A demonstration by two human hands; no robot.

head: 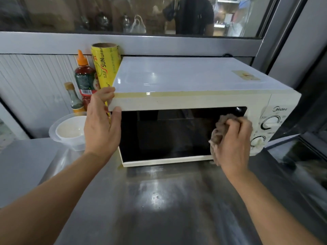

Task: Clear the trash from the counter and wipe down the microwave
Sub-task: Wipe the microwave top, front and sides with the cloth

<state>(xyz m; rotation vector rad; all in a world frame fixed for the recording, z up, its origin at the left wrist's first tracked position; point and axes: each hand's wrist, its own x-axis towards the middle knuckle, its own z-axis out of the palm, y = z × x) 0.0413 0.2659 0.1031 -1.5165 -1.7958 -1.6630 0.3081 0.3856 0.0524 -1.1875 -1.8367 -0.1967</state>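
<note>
At the back of a steel worktop (106,200), a white microwave (185,80) sits with its long axis running left to right, its dark door (168,135) facing the person cleaning it. A brownish cloth (218,131) is bunched in the right hand (233,138), fingers curled round it and pressing it against the door's right edge, just beside the two control dials (270,122). Steadying the oven, the left hand (101,124) grips its upper-left front corner, fingers over the top and thumb under the door frame. Most of the glass lies to the left of the cloth, between the two hands, so the wipe would likely need to travel leftward. Left of the oven stand a yellow roll of cling wrap (104,62), a red sauce bottle (85,75), a smaller bottle (74,98) and a clear tub holding a white bowl (70,129). The oven's sides and back are hidden, and the scene behind the window (132,15) is blurred. No trash can be made out on the visible worktop.
</note>
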